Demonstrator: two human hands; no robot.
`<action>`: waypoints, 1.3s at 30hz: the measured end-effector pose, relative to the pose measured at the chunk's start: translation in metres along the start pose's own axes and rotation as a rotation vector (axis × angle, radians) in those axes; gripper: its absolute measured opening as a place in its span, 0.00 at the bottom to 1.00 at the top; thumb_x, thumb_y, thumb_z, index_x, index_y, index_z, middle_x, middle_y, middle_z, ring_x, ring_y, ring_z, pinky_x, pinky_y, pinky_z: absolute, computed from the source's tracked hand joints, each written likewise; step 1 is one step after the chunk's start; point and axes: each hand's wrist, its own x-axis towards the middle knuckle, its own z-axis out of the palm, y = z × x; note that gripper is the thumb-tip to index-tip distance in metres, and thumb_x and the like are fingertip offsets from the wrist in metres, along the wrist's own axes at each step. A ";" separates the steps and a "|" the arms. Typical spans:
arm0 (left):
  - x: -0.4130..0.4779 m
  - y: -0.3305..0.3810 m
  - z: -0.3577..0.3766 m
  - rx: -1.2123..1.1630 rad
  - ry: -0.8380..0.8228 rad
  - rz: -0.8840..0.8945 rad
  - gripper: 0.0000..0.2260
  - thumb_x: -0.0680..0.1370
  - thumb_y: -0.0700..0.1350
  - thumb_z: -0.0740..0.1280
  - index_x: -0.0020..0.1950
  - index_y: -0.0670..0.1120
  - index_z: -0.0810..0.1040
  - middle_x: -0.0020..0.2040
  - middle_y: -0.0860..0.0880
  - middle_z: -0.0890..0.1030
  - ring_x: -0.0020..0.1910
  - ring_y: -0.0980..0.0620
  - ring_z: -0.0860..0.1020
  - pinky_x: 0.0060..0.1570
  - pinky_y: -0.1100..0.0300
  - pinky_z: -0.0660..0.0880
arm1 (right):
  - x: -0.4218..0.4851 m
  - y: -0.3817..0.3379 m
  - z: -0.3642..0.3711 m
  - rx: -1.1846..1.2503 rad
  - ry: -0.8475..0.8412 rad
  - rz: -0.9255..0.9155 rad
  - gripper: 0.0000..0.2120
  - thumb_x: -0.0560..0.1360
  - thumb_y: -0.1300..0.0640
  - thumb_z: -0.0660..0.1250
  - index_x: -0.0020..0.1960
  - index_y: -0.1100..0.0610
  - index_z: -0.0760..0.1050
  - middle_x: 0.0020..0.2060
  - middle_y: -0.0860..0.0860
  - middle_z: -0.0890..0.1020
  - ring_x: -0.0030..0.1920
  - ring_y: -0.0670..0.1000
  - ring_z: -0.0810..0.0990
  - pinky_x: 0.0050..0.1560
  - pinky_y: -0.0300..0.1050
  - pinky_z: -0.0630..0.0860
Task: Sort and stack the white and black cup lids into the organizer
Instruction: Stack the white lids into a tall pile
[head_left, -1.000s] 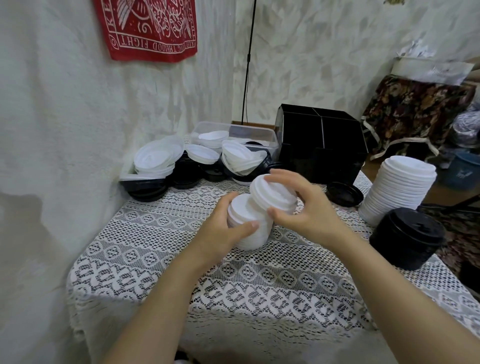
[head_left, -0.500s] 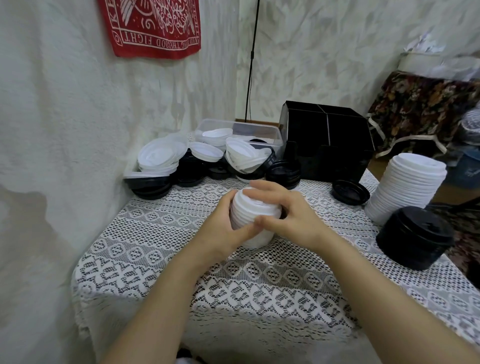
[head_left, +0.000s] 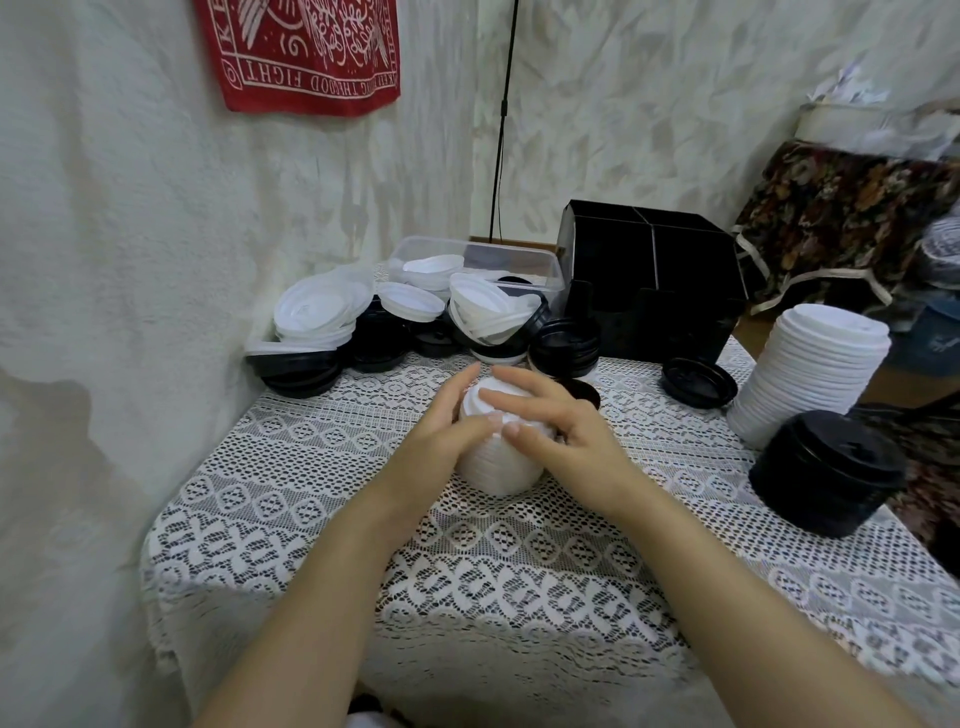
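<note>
A short stack of white lids (head_left: 496, 465) stands on the lace tablecloth (head_left: 322, 499) at the centre. My left hand (head_left: 441, 441) wraps round its left side with the thumb across the front. My right hand (head_left: 550, 426) lies over its top and right side, fingers spread and mostly straight. The black organizer (head_left: 649, 291) stands at the back, its compartments dark. A tall white lid stack (head_left: 810, 374) and a black lid stack (head_left: 826, 473) stand at the right. Loose white lids (head_left: 317, 312) and black lids (head_left: 563, 345) are heaped at the back left.
A clear plastic tub (head_left: 519, 257) holding lids sits behind the heap. Single black lids (head_left: 698, 382) lie in front of the organizer. The wall runs close along the left. The table's front edge drops away below my forearms. A floral-covered piece of furniture (head_left: 852, 213) stands at the far right.
My right hand brought a white lid down onto the stack held by my left hand, then flattened over the top. The camera moved slightly closer.
</note>
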 end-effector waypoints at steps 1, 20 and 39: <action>0.000 0.001 0.001 0.010 0.008 0.001 0.25 0.77 0.48 0.66 0.73 0.57 0.65 0.65 0.58 0.74 0.58 0.64 0.76 0.52 0.67 0.72 | -0.001 0.001 0.002 -0.008 0.014 -0.013 0.14 0.74 0.49 0.66 0.59 0.42 0.78 0.68 0.39 0.70 0.70 0.38 0.65 0.72 0.45 0.62; 0.003 0.000 0.005 0.129 0.047 0.021 0.23 0.69 0.54 0.62 0.65 0.58 0.69 0.59 0.59 0.76 0.55 0.63 0.74 0.50 0.64 0.69 | -0.007 -0.001 -0.030 -0.241 0.111 -0.049 0.17 0.79 0.52 0.60 0.68 0.42 0.68 0.69 0.40 0.69 0.70 0.32 0.62 0.69 0.29 0.56; 0.000 0.003 0.007 0.155 0.056 0.000 0.26 0.69 0.56 0.60 0.67 0.60 0.66 0.59 0.65 0.71 0.58 0.66 0.69 0.53 0.65 0.67 | -0.023 0.039 -0.080 -1.300 0.534 0.271 0.08 0.71 0.57 0.70 0.45 0.62 0.81 0.38 0.58 0.80 0.39 0.62 0.77 0.40 0.51 0.71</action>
